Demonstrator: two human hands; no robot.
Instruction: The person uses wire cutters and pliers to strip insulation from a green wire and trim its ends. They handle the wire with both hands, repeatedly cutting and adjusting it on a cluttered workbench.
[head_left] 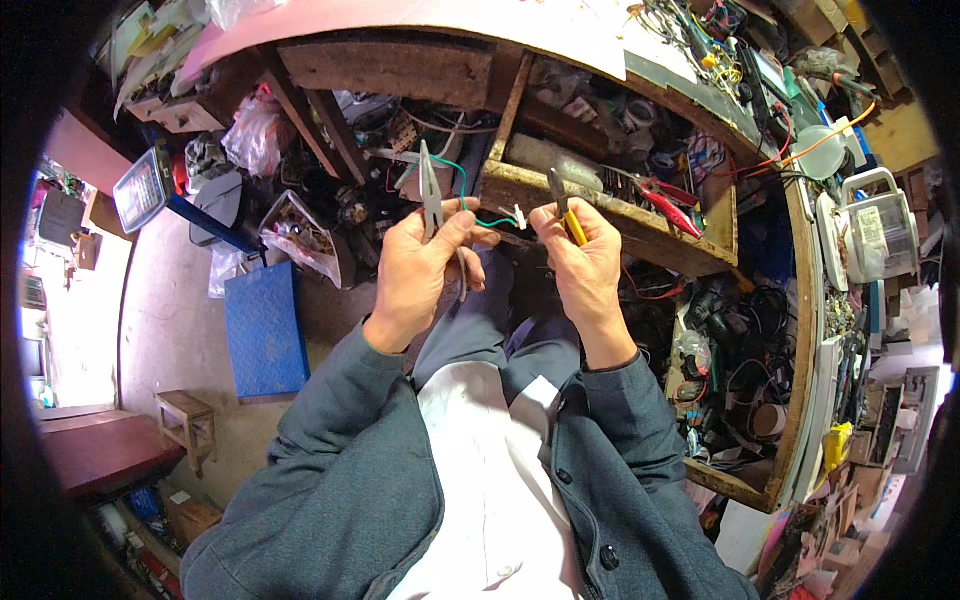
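Observation:
My left hand [412, 268] is closed round a pair of needle-nose pliers [429, 185], whose bare metal jaws point up and away from me. A thin green wire [463, 178] loops above that hand and passes by its fingertips. From there the wire runs right to a small white connector [519, 217], in the gap between my hands. My right hand [585, 268] grips a yellow-handled hand tool [575, 228] with a dark metal tip; its exact kind is unclear. The thumb of that hand is close to the connector. Both hands are raised above my lap.
Ahead is an open wooden drawer [610, 222] with a red-handled tool [672, 212] across its edge. Cluttered shelves and tangled cables [725, 325] lie to the right. At left stand a platform scale [265, 330] and a small wooden stool [187, 425]. A pink-covered worktop [400, 28] spans the far side.

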